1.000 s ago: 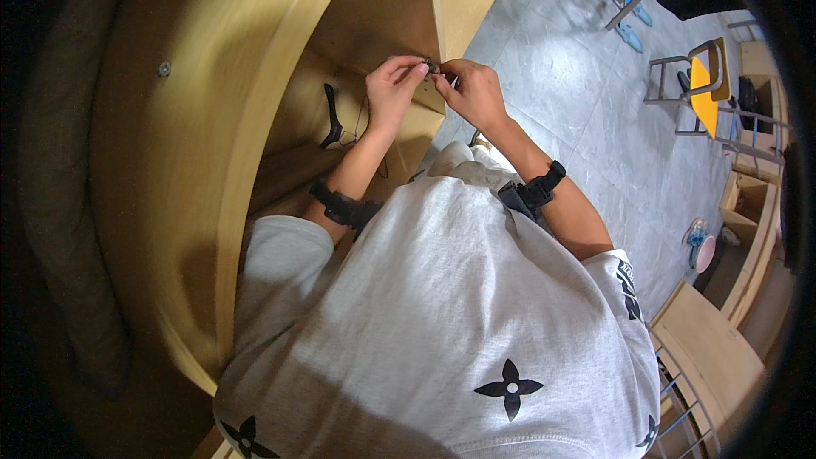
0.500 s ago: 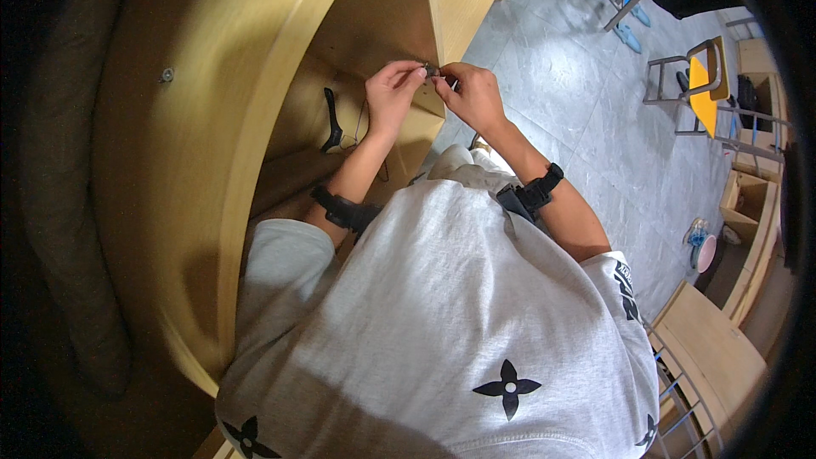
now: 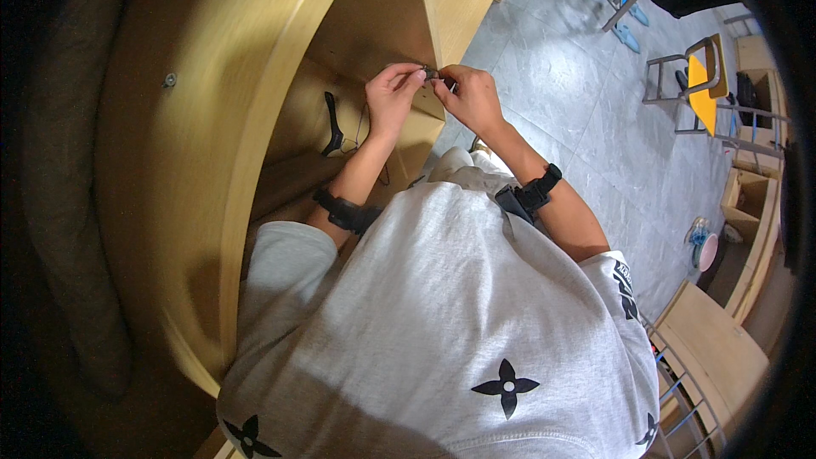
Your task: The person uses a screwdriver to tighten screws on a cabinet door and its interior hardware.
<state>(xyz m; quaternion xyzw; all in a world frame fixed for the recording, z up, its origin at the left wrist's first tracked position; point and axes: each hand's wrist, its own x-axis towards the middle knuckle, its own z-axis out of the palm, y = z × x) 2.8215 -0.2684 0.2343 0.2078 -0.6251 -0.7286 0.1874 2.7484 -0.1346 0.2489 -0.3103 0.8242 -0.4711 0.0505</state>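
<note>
Thumb and fingers of my left hand (image 3: pixel 393 95) are pinched on a small dark metal-looking piece (image 3: pixel 430 73), beside the front edge of an upright wooden panel (image 3: pixel 432 13). My right hand (image 3: pixel 473 99) closes on the same piece from the other side, its fingertips close to the left ones. The piece is too small and too covered by fingers for me to tell its kind. Behind my left wrist, inside the wooden cabinet (image 3: pixel 293 132), are a black hanger (image 3: pixel 332 123) and a thin dark wire or cord.
A curved-looking wooden board (image 3: pixel 255 119) rises close on my left. To the right lies a grey tiled floor (image 3: pixel 561 76). Farther off are a chair with a yellow seat (image 3: pixel 700 93), blue slippers (image 3: pixel 627 36), a pink basin (image 3: pixel 705 252) and a wooden chair (image 3: pixel 710 344).
Almost nothing differs. Both hands stay at the panel's edge on the small piece, shifted only very slightly.
</note>
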